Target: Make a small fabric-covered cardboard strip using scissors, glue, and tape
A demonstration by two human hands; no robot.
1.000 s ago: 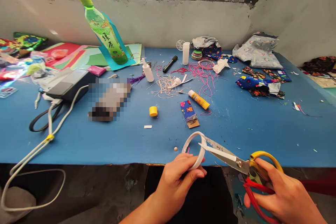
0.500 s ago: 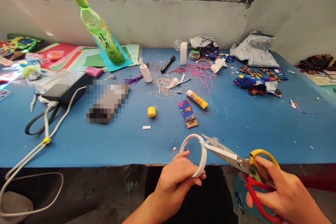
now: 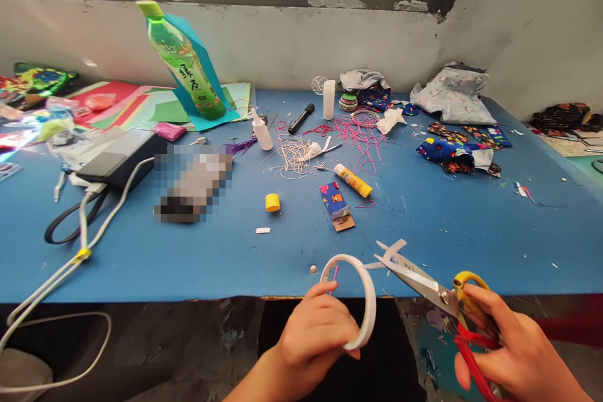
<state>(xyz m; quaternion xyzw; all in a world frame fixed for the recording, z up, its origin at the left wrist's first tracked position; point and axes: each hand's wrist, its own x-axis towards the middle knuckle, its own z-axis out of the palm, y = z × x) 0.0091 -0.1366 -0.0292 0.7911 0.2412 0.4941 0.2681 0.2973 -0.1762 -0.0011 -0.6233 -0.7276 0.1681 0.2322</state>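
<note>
My left hand [image 3: 320, 326] is closed around the lower side of a white roll of tape [image 3: 370, 301], held up at the table's front edge. A short strip of tape [image 3: 396, 248] sticks to the tips of the scissors [image 3: 421, 282], and a thin white piece stretches between the roll and the blades. The scissors have one yellow and one red handle, with my right hand [image 3: 506, 339] gripping both loops. Their blades are slightly apart. Beyond the roll lies a small cardboard piece [image 3: 335, 201] partly wrapped in blue patterned cloth, beside a yellow glue stick [image 3: 353, 180].
On the blue table [image 3: 188, 270] are a yellow cap [image 3: 272, 202], tangled cream cords [image 3: 296, 157], pink cords [image 3: 362, 132], a white glue bottle [image 3: 262, 132] and a black marker [image 3: 301, 118]. A green tea bottle [image 3: 186, 69] stands at back left; fabric scraps [image 3: 455, 94] lie at right.
The scissors have moved slightly right and down, away from the roll. A tape strip now clings to their tips. My left hand and the roll have dropped slightly.
</note>
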